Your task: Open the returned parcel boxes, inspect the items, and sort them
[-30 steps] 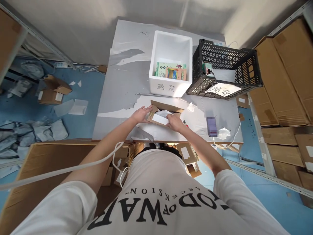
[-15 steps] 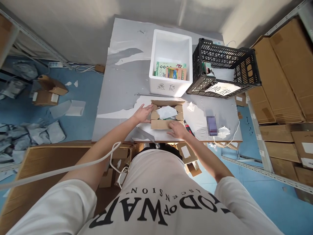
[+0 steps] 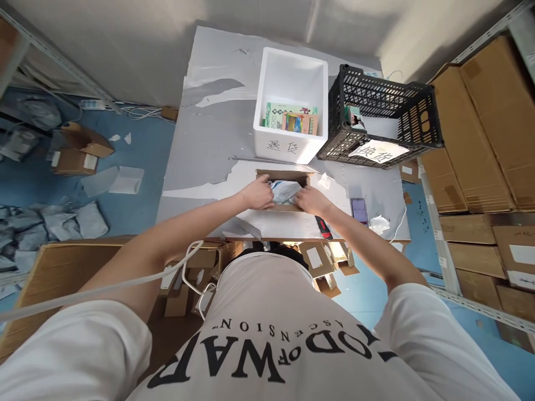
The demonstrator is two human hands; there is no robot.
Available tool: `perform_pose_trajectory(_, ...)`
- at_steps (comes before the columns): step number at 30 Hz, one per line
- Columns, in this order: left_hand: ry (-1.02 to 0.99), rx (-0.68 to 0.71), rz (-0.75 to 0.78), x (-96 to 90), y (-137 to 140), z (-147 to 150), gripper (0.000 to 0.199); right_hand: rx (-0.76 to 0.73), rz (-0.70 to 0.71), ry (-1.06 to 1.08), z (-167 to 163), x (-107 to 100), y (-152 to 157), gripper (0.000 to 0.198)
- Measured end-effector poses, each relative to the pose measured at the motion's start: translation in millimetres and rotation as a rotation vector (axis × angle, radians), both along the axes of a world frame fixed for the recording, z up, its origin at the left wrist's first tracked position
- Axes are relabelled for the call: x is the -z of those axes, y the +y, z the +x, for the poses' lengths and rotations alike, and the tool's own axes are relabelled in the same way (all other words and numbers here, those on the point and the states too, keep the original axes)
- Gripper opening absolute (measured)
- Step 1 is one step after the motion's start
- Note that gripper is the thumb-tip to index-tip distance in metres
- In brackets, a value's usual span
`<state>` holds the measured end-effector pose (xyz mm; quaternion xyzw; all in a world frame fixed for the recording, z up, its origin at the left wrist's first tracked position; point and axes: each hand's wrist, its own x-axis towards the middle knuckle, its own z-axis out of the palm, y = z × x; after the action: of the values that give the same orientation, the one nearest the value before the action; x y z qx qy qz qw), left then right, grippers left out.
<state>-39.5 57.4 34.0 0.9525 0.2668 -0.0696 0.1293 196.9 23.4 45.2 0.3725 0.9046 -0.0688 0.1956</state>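
A small open cardboard box (image 3: 284, 175) lies near the front edge of the grey table (image 3: 209, 161). Inside it sits a pale blue-white plastic-wrapped packet (image 3: 285, 190). My left hand (image 3: 258, 195) reaches in over the box's left side and touches the packet. My right hand (image 3: 311, 200) comes in over the right side, fingers on the packet too. Whether either hand grips it firmly is hard to tell.
Behind the box stand a white foam bin (image 3: 292, 106) with colourful packs and a black plastic crate (image 3: 382, 120). A red-black tool (image 3: 324, 227) and a phone (image 3: 358, 209) lie to the right. Stacked cartons (image 3: 480, 122) fill the right shelves; torn bags litter the blue floor (image 3: 58, 217).
The box was set flat, then both hands moved from its outer sides and front wall into the open top onto the packet.
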Motion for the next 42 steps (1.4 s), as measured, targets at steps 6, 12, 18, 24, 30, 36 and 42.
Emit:
perform_pose_trajectory(6,0.072,-0.446,0.128,13.4,-29.7,-19.4,0.083,0.394,0.111,0.122,39.5,28.5,-16.6,0.05)
perform_pose_trajectory(12,0.014,-0.766,0.027,45.9,-43.7,-28.5,0.124,0.519,0.11,0.244,42.8,47.0,-25.8,0.056)
perform_pose_trajectory(18,-0.053,-0.69,0.193,8.0,-39.0,-18.7,0.102,0.372,0.182,0.128,21.8,13.4,-8.3,0.034)
perform_pose_trajectory(24,0.087,-0.373,0.032,7.8,-5.2,26.0,0.096,0.379,0.0,-0.016,-9.7,25.9,24.2,0.077)
perform_pose_trajectory(30,0.204,-0.292,-0.093,42.7,28.6,40.3,0.104,0.317,-0.105,-0.006,-14.3,60.8,49.0,0.109)
perform_pose_trajectory(36,0.241,-0.227,-0.097,53.9,38.1,39.2,0.079,0.347,-0.191,0.116,-12.8,73.1,68.6,0.075)
perform_pose_trajectory(42,0.164,-0.253,-0.156,57.2,52.4,37.2,0.035,0.361,-0.184,0.194,-6.5,71.5,65.2,0.034)
